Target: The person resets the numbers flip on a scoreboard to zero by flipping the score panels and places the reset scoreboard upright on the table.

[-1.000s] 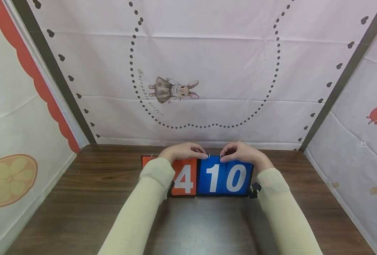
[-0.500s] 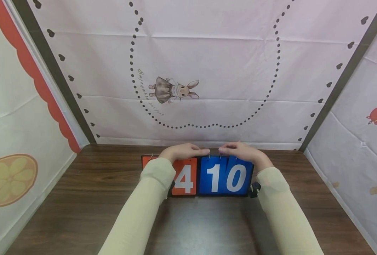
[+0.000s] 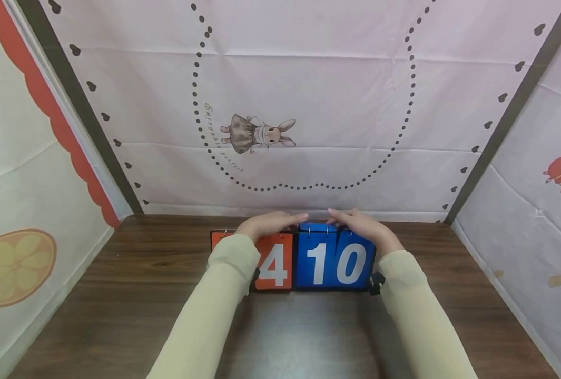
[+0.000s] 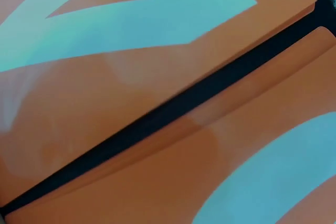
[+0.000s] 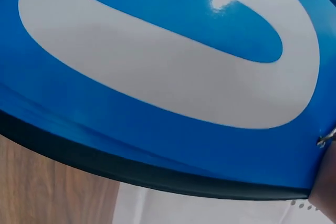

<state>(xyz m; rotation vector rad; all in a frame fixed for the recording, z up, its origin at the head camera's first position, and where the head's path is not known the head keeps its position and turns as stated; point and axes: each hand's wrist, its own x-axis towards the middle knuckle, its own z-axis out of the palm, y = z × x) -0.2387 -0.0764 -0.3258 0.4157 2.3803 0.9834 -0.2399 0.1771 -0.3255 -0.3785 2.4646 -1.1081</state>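
A flip scoreboard (image 3: 294, 263) stands on the table, with orange number cards on the left and blue ones on the right. The orange card with a 4 (image 3: 274, 263), the blue card with a 1 (image 3: 316, 263) and the blue card with a 0 (image 3: 353, 266) face me. My left hand (image 3: 272, 223) is at the top edge above the 4, thumb extended towards the middle. Over the 0, my right hand (image 3: 363, 225) reaches along the top edge, thumb straight. A blue strip (image 3: 317, 227) shows behind the rings between both hands. Fingers behind the board are partly hidden.
The wooden table (image 3: 119, 295) extends around the scoreboard. A pale printed cloth wall (image 3: 337, 105) with a rabbit figure (image 3: 256, 134) rises close behind it. More printed cloth hangs at the left and right. My left forearm covers part of the orange side.
Both hands pinched at the rings above the 1 a second ago, then rose. Now their thumbs are lifted off, and a blue strip has appeared behind the top edge.
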